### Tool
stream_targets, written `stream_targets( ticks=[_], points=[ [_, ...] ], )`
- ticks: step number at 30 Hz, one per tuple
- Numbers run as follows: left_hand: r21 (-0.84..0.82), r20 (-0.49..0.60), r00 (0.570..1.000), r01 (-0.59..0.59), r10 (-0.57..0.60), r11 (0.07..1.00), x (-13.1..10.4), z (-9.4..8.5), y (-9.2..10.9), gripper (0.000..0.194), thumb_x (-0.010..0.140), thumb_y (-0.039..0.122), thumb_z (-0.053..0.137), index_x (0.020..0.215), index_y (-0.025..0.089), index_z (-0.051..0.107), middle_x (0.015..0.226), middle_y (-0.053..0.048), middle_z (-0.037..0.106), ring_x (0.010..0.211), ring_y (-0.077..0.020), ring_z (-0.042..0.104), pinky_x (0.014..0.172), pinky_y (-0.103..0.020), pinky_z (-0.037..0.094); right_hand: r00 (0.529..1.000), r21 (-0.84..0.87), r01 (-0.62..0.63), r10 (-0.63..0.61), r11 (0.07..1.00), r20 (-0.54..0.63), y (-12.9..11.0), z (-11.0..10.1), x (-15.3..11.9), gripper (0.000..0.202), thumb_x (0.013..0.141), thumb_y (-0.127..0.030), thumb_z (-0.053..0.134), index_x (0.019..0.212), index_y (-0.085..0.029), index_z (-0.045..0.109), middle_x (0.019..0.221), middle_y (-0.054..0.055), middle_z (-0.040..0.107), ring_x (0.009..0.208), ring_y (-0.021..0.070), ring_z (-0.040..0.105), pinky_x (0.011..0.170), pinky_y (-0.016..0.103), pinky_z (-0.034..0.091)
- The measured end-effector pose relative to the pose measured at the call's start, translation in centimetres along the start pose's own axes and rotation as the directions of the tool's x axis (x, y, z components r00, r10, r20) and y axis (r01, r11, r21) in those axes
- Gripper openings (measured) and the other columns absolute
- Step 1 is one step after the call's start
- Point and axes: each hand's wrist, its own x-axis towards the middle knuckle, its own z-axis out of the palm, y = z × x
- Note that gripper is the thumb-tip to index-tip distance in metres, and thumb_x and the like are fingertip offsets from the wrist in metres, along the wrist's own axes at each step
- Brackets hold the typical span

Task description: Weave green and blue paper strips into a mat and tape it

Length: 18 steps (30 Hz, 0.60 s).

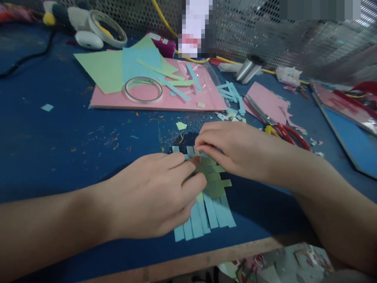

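Note:
Blue and green paper strips (216,208) lie woven together near the table's front edge, the blue ones running lengthwise and the green ones across. My left hand (159,192) covers the left side of the weave, its fingers bent and pressed down on the paper. At the far end, my right hand (219,141) has thumb and forefinger pinched together at the tip of a blue strip (191,150). The exact grip is partly hidden by the fingers. Much of the weave's left and middle is out of sight under my left hand.
Behind lie pink paper sheets (108,100), green sheets (98,70) and a tape roll (143,89). Red-handled scissors (290,135) rest to the right near pink scraps (266,102). A metallic spool (249,70) stands by the mesh wall (250,31). The wooden table edge (176,262) runs along the front.

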Motion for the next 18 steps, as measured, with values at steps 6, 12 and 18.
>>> stream_targets(
  ticks=[6,12,18],
  points=[
    [0.01,0.005,1.0,-0.002,0.002,1.0,-0.1,0.0,0.0,0.016,0.101,0.026,0.048,0.102,0.018,0.061,0.109,-0.011,0.07,0.072,-0.0221,0.052,0.064,-0.039,0.039,0.998,0.125,0.067,-0.069,0.99,0.011,1.1,-0.4,-0.4,0.026,0.104,-0.02,0.05,0.097,-0.015,0.075,0.097,0.008,0.072,0.087,0.0202,0.066,0.078,0.034,0.048],
    [0.02,0.008,1.0,-0.004,0.003,1.0,0.0,0.0,0.1,0.014,0.101,0.026,0.048,0.101,0.019,0.06,0.102,-0.009,0.069,0.072,-0.0228,0.051,0.064,-0.041,0.04,0.978,-0.109,0.208,-0.204,0.972,0.05,1.1,-0.6,-0.7,0.036,0.108,-0.021,0.044,0.091,-0.014,0.075,0.097,0.013,0.072,0.084,0.0238,0.064,0.075,0.039,0.05],
    [0.021,0.023,1.0,-0.003,0.002,1.0,0.0,-0.1,0.0,0.013,0.1,0.025,0.047,0.099,0.02,0.059,0.096,-0.008,0.067,0.072,-0.0235,0.052,0.064,-0.041,0.04,0.964,-0.213,0.266,-0.257,0.94,0.069,0.8,-0.5,-0.7,0.035,0.107,-0.018,0.044,0.088,-0.015,0.073,0.094,0.011,0.072,0.087,0.0248,0.063,0.075,0.04,0.052]
  ],
)
